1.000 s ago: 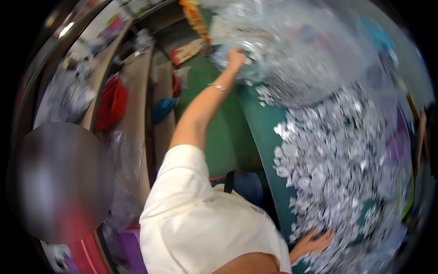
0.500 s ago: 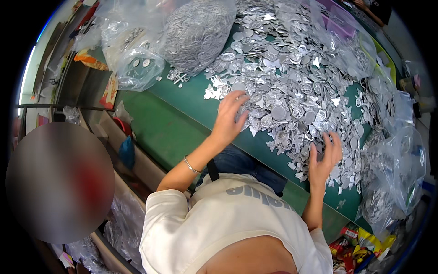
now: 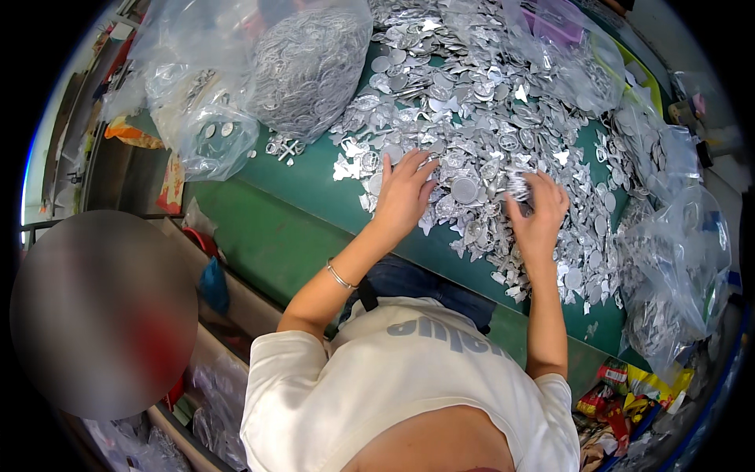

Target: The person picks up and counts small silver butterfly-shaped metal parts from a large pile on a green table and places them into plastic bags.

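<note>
A wide heap of small silver-coloured metal pieces (image 3: 480, 130), flat discs and various cut shapes, covers the green tabletop (image 3: 303, 189). On the heap's near left edge lies my left hand (image 3: 403, 197), fingers apart and touching the pieces, with nothing visible held. Farther right, my right hand (image 3: 541, 216) is curled over the heap. Its thumb and fingertips close on a shiny metal piece (image 3: 517, 187), blurred by motion, whose exact shape I cannot make out. Between the hands lies a larger round metal disc (image 3: 465, 189).
Behind on the left stands a see-through bag packed with metal pieces (image 3: 308, 75). More plastic bags (image 3: 680, 252) line the right edge. A purple bin (image 3: 557, 30) and a yellow-green bin (image 3: 643, 79) are at the back right. Colourful packets (image 3: 629, 385) lie at lower right.
My right hand has moved up and left over the heap, its fingers closing on a shiny piece. My left hand has spread its fingers on the pieces. The whole view has shifted slightly.
</note>
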Tool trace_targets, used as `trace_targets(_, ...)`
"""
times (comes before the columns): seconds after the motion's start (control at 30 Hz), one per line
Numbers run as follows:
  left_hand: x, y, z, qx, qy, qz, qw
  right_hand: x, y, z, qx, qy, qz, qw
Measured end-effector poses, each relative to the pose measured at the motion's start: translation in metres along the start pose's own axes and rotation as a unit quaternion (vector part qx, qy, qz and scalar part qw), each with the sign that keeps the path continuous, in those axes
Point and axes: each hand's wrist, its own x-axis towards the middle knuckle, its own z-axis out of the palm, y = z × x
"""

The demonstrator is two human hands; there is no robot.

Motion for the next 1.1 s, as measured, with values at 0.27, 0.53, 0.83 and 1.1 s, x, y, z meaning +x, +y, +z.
trace_targets(0.27,0.004,0.033,0.006,-0.042,-0.016,0.063,0.997,-0.009,0.015,-0.035,0.696,0.02,0.386,0.605)
trace_targets(0.53,0.007,0.032,0.015,-0.112,0.015,0.038,0.993,0.001,0.019,-0.021,0.153,-0.081,0.107,0.979)
trace_targets(0.83,-0.005,0.022,-0.006,-0.629,-0.024,-0.294,0.719,0.009,0.001,-0.028,-0.043,-0.102,0.016,0.994)
trace_targets(1.1,-0.031,0.024,-0.016,-0.664,-0.104,-0.335,0.66,0.011,0.022,-0.026,0.003,-0.037,-0.037,0.999)
